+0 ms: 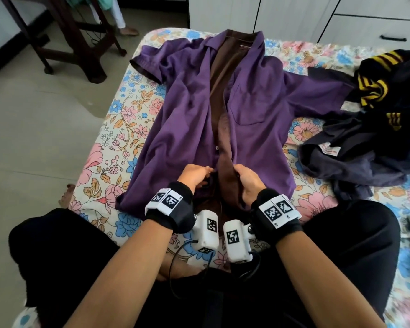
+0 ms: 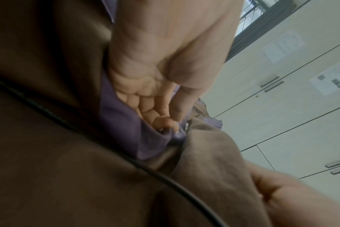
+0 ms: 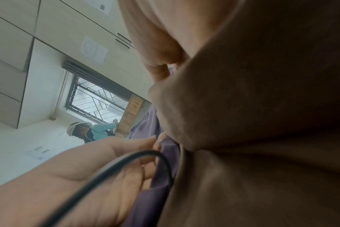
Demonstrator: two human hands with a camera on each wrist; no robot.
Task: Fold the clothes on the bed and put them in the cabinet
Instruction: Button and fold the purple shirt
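Head view, with both wrist views. The left hand (image 1: 194, 175) lay at the lower front of the purple shirt (image 1: 189, 114), its fingers curled and pinching the edge of the shirt's left-hand front panel; in the left wrist view the thumb and fingertips (image 2: 165, 121) met on a small fold of purple cloth. The right hand (image 1: 247, 178) lay just beside it, across the shirt's open front, with its fingers curled round the edge of the other front panel; in the right wrist view that hand (image 3: 159, 50) appeared only in part behind brown cloth, so the exact set of its fingers could not be told there. The two hands were near each other but apart, with the brown inner side of the shirt (image 1: 225, 74) showing between them.

The shirt lay face up and spread flat on the bed (image 1: 118, 129), which had a flowered sheet. The collar pointed away from the person and the hem lay nearest the knees. Both short sleeves were stretched out sideways. The front was unbuttoned, open in a long narrow gap from collar to hem, and a chest pocket (image 1: 247, 107) showed on one panel. A heap of dark clothes with yellow stripes (image 1: 374, 119) lay crumpled on the bed to the right, touching one sleeve. The white cabinet (image 1: 294, 13) stood beyond the far edge of the bed.
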